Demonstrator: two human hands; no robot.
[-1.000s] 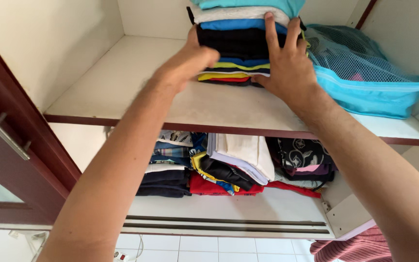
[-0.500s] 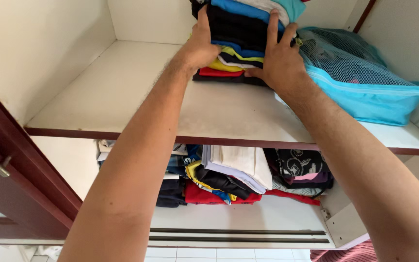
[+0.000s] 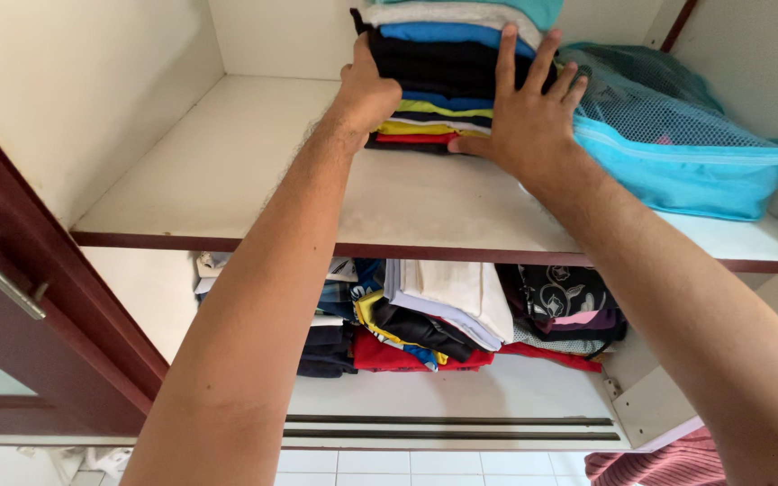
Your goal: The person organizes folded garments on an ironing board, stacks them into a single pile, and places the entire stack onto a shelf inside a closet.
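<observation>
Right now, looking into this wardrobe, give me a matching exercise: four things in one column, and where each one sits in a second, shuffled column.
Things:
1. mesh pouch
2. stack of folded shirts
3. white folded cloth
4. door handle

Places:
A. lower shelf, on top of darker clothes
B. upper shelf, between the left hand and right hand
C. on the dark red door at far left
D. upper shelf, right of the stack

Pairs: 1-D, 2-B, 3-A, 4-C
</observation>
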